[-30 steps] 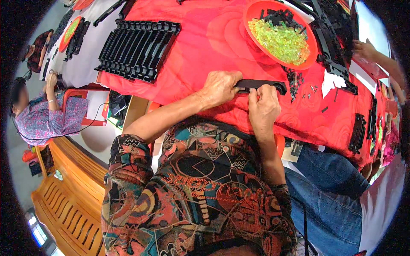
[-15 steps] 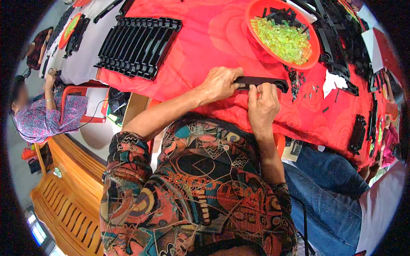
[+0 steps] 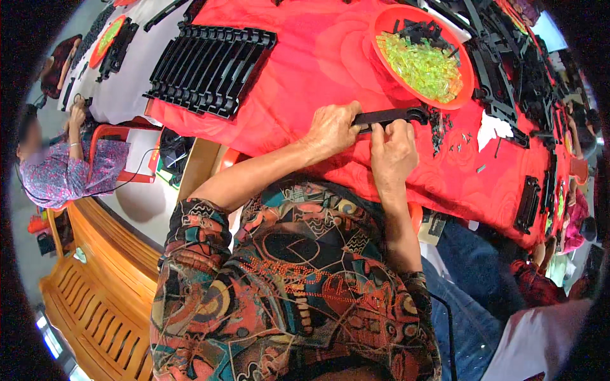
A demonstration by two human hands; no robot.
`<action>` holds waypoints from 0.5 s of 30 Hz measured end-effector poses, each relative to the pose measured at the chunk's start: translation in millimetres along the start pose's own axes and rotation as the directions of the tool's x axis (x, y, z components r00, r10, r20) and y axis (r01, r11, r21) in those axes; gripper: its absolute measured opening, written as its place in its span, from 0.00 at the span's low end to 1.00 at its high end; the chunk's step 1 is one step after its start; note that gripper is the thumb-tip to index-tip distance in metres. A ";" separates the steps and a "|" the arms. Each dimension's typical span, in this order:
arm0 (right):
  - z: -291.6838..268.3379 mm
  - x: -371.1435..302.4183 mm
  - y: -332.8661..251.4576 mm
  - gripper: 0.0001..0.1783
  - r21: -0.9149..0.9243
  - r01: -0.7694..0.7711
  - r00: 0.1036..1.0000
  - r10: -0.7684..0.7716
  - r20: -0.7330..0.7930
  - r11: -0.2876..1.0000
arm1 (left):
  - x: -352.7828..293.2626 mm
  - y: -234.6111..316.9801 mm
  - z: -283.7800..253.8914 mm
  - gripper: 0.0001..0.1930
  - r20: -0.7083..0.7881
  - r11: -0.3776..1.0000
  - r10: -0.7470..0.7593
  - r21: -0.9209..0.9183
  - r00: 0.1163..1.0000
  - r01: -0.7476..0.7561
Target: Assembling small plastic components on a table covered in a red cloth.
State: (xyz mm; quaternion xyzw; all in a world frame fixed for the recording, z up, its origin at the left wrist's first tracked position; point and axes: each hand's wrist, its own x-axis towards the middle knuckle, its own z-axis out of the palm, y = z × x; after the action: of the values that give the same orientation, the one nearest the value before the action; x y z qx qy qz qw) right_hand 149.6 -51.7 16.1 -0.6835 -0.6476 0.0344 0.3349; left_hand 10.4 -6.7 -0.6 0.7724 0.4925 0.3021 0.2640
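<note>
A long black plastic part [image 3: 389,117] lies crosswise between my hands, just above the red cloth. My left hand [image 3: 333,129] is closed around its left end. At its near edge, the bent fingers of my right hand [image 3: 394,147] are pressed together against it; whether they pinch something small is hidden. Past my right hand, small black pieces [image 3: 438,130] lie scattered on the cloth. Farther off stands a red bowl [image 3: 469,79] with yellow-green translucent pieces [image 3: 419,66] and black pieces in it. To the left, similar black parts [image 3: 210,68] lie side by side in a row.
The red tablecloth [image 3: 311,70] covers the table. White crumpled tissue [image 3: 492,129] and piled black parts [image 3: 502,76] are on the right. A wooden bench [image 3: 101,311] stands at left, near a seated person [image 3: 70,159]. Someone in jeans [image 3: 467,305] is close on my right.
My hands stay at the black part, with the right fingers shifted slightly along its near edge. The view has moved a little. The person in jeans at right has changed position.
</note>
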 end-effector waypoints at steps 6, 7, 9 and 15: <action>-4.4 2.1 6.6 0.13 0.068 -0.017 0.999 0.015 0.040 0.998 | -1.9 0.9 -3.1 0.07 0.056 0.998 0.054 -0.020 0.997 -0.053; -5.4 2.4 5.3 0.13 0.071 -0.024 0.998 0.020 0.052 0.997 | -1.2 1.8 -5.3 0.07 0.090 1.000 0.017 -0.014 0.996 -0.016; -6.4 1.7 4.3 0.13 0.105 -0.001 0.999 -0.004 0.047 0.994 | 2.1 5.3 -11.8 0.08 0.153 0.998 -0.058 0.004 0.986 0.058; -19.0 -4.9 13.5 0.14 0.522 -0.230 0.968 0.138 0.209 0.821 | -3.3 -2.0 -13.9 0.08 0.164 0.990 0.140 -0.030 0.977 -0.137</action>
State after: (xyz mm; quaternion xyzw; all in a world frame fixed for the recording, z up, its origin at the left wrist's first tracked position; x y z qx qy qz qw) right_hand 169.7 -63.2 22.2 -0.6150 -0.5671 0.3038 0.4560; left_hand -1.9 -7.4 6.8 0.8247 0.4112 0.2591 0.2892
